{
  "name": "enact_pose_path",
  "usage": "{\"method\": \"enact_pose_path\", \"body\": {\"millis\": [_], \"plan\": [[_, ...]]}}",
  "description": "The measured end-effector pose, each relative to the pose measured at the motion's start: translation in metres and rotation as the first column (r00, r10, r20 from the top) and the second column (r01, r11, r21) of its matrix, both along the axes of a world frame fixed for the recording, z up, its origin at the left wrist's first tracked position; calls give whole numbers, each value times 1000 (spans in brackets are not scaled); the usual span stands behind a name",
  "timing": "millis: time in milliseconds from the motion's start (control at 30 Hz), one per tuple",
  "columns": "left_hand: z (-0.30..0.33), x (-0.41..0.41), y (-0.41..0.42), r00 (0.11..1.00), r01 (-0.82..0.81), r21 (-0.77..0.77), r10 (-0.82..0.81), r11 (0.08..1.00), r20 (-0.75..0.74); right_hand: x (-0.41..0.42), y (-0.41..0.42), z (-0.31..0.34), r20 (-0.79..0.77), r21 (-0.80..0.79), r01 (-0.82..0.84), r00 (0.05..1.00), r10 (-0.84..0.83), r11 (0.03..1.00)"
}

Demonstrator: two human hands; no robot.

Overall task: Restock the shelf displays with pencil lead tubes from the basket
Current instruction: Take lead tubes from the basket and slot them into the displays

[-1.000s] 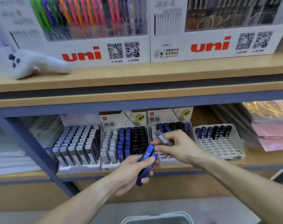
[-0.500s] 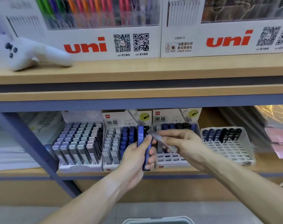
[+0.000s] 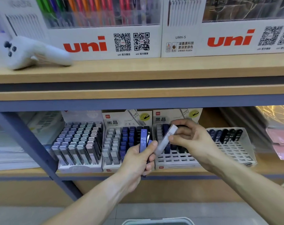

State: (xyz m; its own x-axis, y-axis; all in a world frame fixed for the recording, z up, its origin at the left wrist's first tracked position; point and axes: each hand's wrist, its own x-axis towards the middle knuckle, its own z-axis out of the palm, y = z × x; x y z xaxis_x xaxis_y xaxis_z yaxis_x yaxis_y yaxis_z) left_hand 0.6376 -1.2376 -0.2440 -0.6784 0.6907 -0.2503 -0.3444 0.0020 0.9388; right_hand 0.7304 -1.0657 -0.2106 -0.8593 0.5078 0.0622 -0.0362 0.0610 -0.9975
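The upper light-wood shelf board (image 3: 138, 70) carries two white cardboard pen display boxes with red "uni" lettering, one on the left (image 3: 89, 44) and one on the right (image 3: 227, 41), touching side by side; a white plastic handheld device with dark buttons (image 3: 32, 52) lies at its left end; the lower light-wood shelf board (image 3: 268, 166) carries four tiered lead-tube display trays in a row: a full pale one (image 3: 79, 168), two white branded ones (image 3: 112, 168) (image 3: 175, 164), and a nearly bare white grid tray (image 3: 235, 153); stacked white paper (image 3: 8, 153) lies at the left, pink packets (image 3: 281, 143) at the right.

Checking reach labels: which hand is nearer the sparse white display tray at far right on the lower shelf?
Right. The right hand, pinching a grey lead tube, is beside the sparse white display tray; the left hand is farther left.
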Motion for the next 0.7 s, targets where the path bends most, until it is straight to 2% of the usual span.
{"method": "enact_pose_path", "body": {"millis": [100,200,300,400,567,700], "plan": [[-1,6,1,1000,2,-2,-2,1000,26,-2,0,-2,-51,-70,-2,999,-1,998],[0,7,2,998,-44,0,44,999,41,-2,1,-3,-56,-24,73,996,-74,997],[1,5,2,995,-76,-9,76,997,62,-3,7,-9,-21,248,157,987,-157,956],[1,4,3,995,-60,-16,61,998,78,-4,7,-20,-10,486,132,989,-146,864],[1,9,2,995,-28,6,27,1000,94,-10,-1,-34,23,701,23,998,-55,713],[-1,10,1,996,-16,0,16,1000,89,-14,-4,-39,74,744,-46,997,-14,666]]}}
